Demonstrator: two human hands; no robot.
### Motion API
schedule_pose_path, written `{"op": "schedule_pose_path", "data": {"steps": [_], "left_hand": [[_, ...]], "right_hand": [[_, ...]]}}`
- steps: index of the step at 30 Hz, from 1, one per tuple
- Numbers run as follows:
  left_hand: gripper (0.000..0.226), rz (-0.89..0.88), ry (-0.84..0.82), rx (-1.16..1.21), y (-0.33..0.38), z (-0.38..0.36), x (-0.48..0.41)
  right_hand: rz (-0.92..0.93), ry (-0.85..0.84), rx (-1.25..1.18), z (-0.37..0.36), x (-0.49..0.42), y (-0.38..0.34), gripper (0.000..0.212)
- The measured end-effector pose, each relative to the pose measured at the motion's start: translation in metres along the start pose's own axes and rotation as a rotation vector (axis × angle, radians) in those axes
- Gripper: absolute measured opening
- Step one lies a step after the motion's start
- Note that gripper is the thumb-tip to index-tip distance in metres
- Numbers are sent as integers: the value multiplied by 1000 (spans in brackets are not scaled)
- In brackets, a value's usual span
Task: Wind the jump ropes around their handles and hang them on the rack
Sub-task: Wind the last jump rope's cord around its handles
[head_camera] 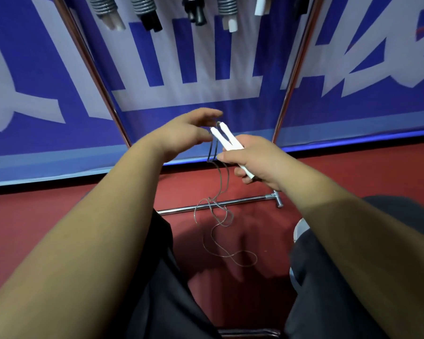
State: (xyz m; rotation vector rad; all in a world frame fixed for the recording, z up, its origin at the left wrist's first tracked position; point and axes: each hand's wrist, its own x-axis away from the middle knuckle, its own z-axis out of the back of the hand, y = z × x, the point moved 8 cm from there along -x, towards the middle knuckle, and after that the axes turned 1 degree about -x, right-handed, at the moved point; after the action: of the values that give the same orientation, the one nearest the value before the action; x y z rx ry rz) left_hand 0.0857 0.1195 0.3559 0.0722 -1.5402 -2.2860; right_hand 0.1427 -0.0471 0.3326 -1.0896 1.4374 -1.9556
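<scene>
My right hand (257, 160) grips two white jump rope handles (227, 140) side by side, their tips spread apart and pointing up-left. A thin grey rope (219, 189) runs from the tips down past my thumb and falls in loose loops onto the red floor. My left hand (184, 133) hovers just left of the handle tips with its fingers stretched out; whether it touches the rope is hidden. Several wound jump ropes (142, 8) with white and black handles hang along the top of the rack.
Two slanted chrome rack poles (93, 67) frame a blue and white banner (206, 77). A chrome base bar (220, 205) lies on the red floor (47, 216) under the rope loops. My dark trouser legs fill the bottom of the view.
</scene>
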Motion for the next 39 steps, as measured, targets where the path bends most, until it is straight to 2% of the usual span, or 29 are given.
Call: {"op": "schedule_pose_path", "data": {"steps": [2,5,10,13,16,21,24,28,31,33,35,39], "left_hand": [[37,-49,-45,-42,5,-10,-2],[16,7,14,23,6,-15,-7],[14,75,153,136,11,-14,-8],[15,98,182,193,13,-13,-8],[17,129,113,218,14,-14,-7],[13,130,-37,527,17,-14,-4],[14,60,-113,481,21,-15,-1],[18,-21,11,342,23,-9,-4],[17,-38,132,315,25,-3,-5],[17,-46,183,297,27,-1,-4],[18,-50,208,299,28,-3,-3],[17,-47,206,324,29,-10,-4]], "right_hand": [[-10,-1,5,2,-3,0,19],[-6,12,116,7,-7,0,16],[14,136,523,21,-10,-2,24],[37,237,688,29,-11,-4,20],[47,284,666,35,-12,-8,14],[-7,292,495,43,-14,-4,15],[-32,248,333,42,-20,5,15],[-50,156,23,28,-23,14,16],[-48,117,-94,18,-23,12,35],[-31,97,-99,15,-25,12,43],[13,89,-31,12,-26,12,43],[64,237,233,15,-26,14,32]]}}
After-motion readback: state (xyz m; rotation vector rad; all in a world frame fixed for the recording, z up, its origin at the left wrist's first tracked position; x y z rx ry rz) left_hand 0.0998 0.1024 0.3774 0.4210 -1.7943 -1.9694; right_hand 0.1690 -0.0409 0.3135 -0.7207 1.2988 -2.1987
